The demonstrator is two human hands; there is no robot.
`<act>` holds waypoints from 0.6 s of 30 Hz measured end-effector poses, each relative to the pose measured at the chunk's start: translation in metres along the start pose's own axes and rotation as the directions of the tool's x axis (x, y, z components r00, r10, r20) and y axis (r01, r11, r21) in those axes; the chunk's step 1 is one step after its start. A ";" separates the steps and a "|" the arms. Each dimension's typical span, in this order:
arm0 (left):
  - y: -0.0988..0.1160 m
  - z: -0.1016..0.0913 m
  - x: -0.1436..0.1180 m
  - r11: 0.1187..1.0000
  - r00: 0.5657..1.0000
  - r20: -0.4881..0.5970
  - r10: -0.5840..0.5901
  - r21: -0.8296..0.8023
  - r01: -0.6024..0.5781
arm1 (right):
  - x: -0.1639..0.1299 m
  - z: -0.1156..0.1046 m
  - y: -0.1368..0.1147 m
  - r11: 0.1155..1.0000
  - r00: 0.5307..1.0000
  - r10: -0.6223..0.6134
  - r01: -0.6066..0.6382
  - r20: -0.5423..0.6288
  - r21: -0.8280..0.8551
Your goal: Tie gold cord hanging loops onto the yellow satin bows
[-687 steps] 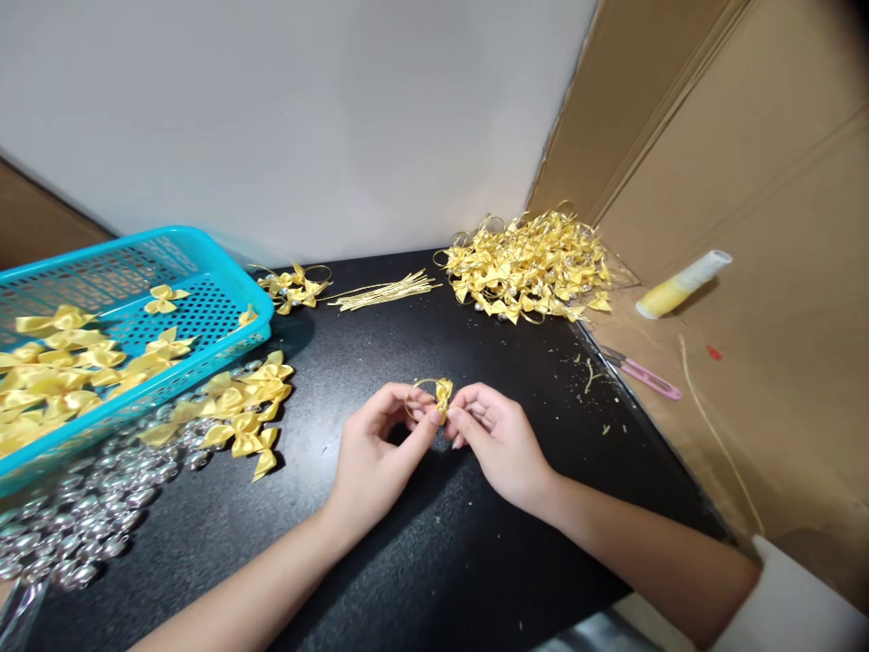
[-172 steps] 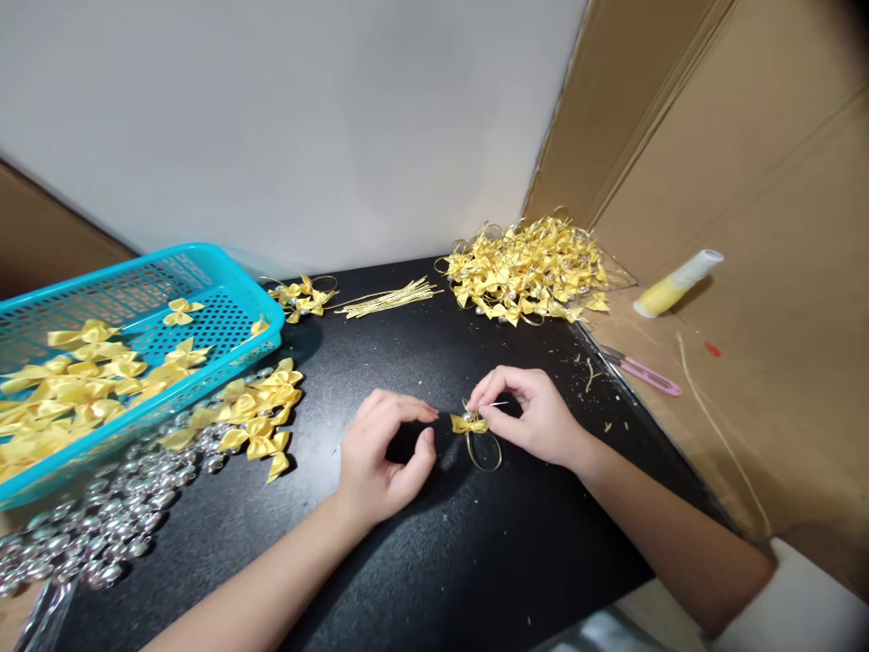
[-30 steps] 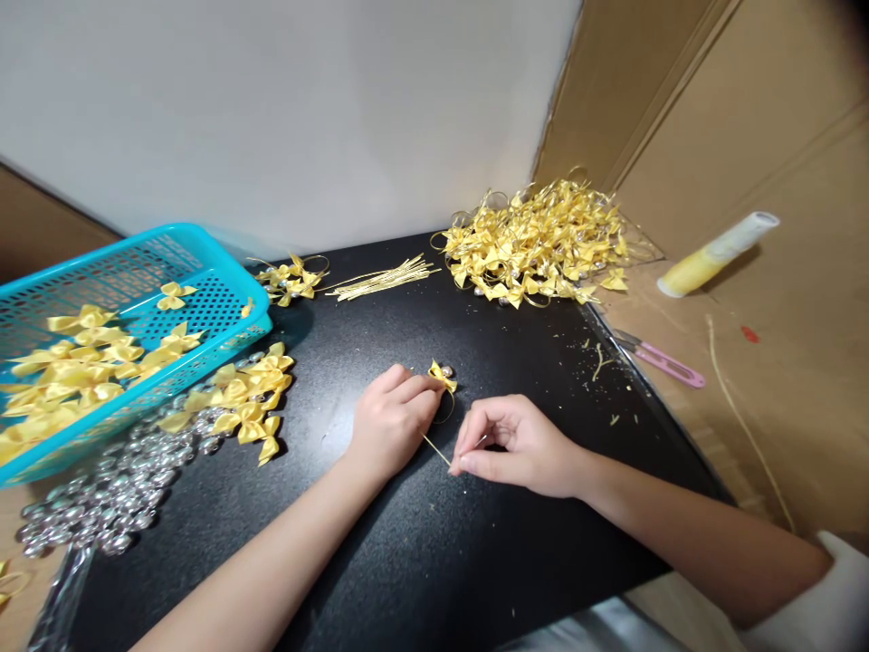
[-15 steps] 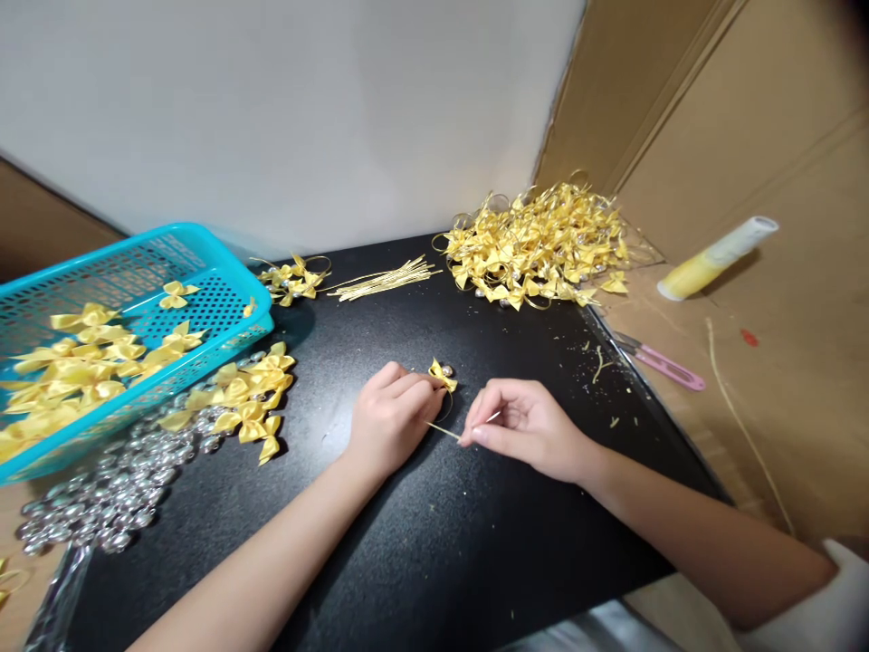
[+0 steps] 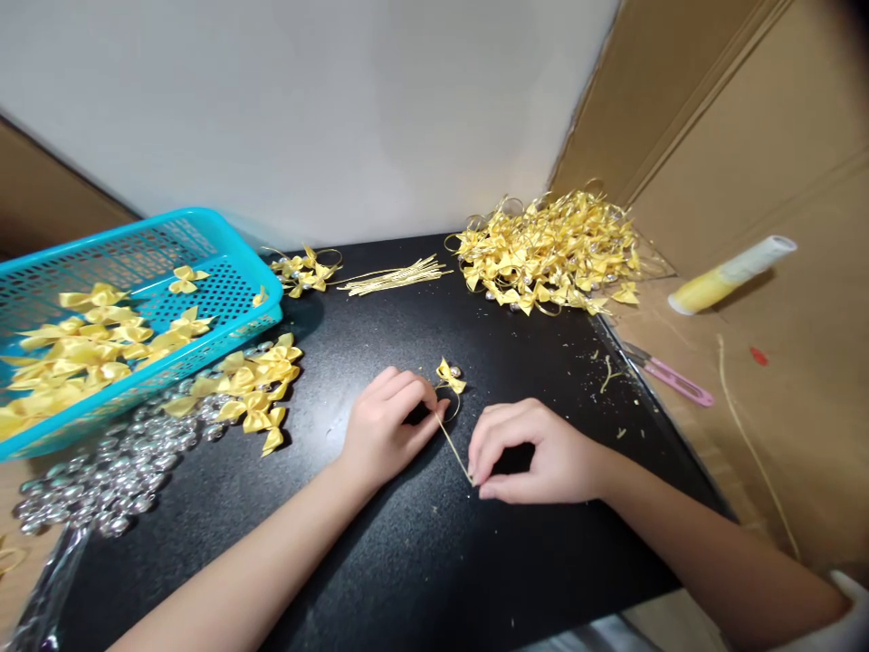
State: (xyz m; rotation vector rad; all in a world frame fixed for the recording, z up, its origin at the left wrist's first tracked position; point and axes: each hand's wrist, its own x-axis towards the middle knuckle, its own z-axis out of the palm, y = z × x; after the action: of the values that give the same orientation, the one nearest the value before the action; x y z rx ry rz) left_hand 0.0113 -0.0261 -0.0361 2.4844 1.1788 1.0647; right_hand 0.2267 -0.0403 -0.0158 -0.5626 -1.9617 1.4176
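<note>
While the left hand (image 5: 386, 426) presses down on the black bench (image 5: 421, 561), its fingertips pinch the gold cord (image 5: 453, 444) just below a small yellow bow (image 5: 450, 374), which pins the bow flat near the middle of the bench. Close to its right, the right hand (image 5: 536, 453) pinches the cord's free end between thumb and forefinger and holds it taut, so the strand runs straight between the two hands. Spare bows (image 5: 251, 389) and silver beads (image 5: 101, 471) lie within reach at the left, beside a blue basket (image 5: 224, 244). Finished pieces form a heap (image 5: 549, 254) at the far right, with cut cords (image 5: 394, 276) beside it and pink snips (image 5: 672, 380) on the cardboard.
</note>
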 end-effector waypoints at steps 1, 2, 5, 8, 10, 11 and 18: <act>0.000 0.000 -0.001 1.000 1.000 -0.005 -0.009 -0.008 0.009 | 0.000 0.000 0.000 1.000 0.999 -0.014 0.014 0.034 -0.022; 0.000 0.000 -0.002 1.000 1.000 -0.014 -0.018 -0.017 0.018 | 0.000 -0.001 0.000 0.999 0.998 -0.028 0.031 0.063 -0.040; 0.000 0.001 -0.004 0.998 0.998 -0.049 -0.039 -0.051 0.037 | 0.000 -0.007 -0.001 0.997 0.994 -0.054 0.059 0.091 -0.056; 0.002 0.000 -0.004 0.995 0.997 -0.057 -0.059 -0.082 0.054 | 0.001 -0.011 0.001 0.988 0.998 -0.035 0.026 -0.054 -0.155; 0.005 0.000 -0.003 0.994 0.997 -0.054 -0.053 -0.103 0.047 | 0.004 -0.008 0.005 0.946 0.970 -0.034 -0.047 -0.241 -0.322; 0.006 -0.001 -0.004 0.993 0.998 -0.054 -0.043 -0.115 0.037 | 0.006 -0.005 0.009 0.909 0.946 -0.051 -0.088 -0.319 -0.408; 0.015 0.001 -0.007 0.979 0.998 -0.036 0.055 -0.193 -0.061 | 0.013 0.018 0.028 0.708 0.930 -0.078 -0.201 -0.358 -0.677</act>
State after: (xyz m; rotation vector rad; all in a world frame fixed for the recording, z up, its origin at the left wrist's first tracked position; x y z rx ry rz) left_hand 0.0182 -0.0414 -0.0341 2.3724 0.9643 1.1762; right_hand 0.2040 -0.0343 -0.0430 -1.1546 -2.1345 0.4615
